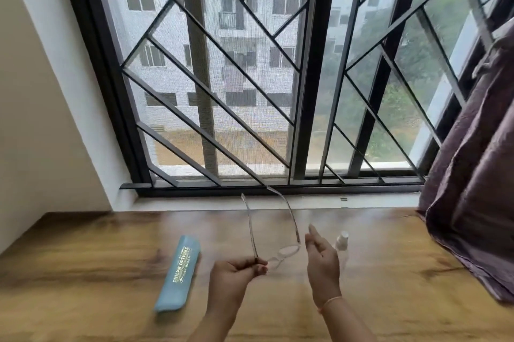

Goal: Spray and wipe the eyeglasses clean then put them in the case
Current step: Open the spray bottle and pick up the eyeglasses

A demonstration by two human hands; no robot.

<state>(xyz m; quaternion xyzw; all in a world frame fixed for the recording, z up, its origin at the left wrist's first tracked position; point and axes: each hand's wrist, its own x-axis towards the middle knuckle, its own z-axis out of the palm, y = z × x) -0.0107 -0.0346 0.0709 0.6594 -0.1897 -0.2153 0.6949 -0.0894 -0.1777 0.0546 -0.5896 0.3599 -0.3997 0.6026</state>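
Note:
My left hand (236,268) pinches the eyeglasses (286,251) at the frame's left corner and holds them above the wooden table (111,272), temples unfolded and pointing away towards the window. My right hand (322,258) hovers just right of the glasses, fingers straight and holding nothing. A small clear spray bottle (342,244) with a white cap stands on the table right behind that hand, partly hidden by it. A light blue eyeglass case (179,273) with gold lettering lies shut on the table, left of my left hand.
A barred window (250,91) with a white sill (306,201) runs along the table's far edge. A purple curtain (472,202) hangs at the right and drapes onto the table's right end. A wall (33,119) bounds the left side.

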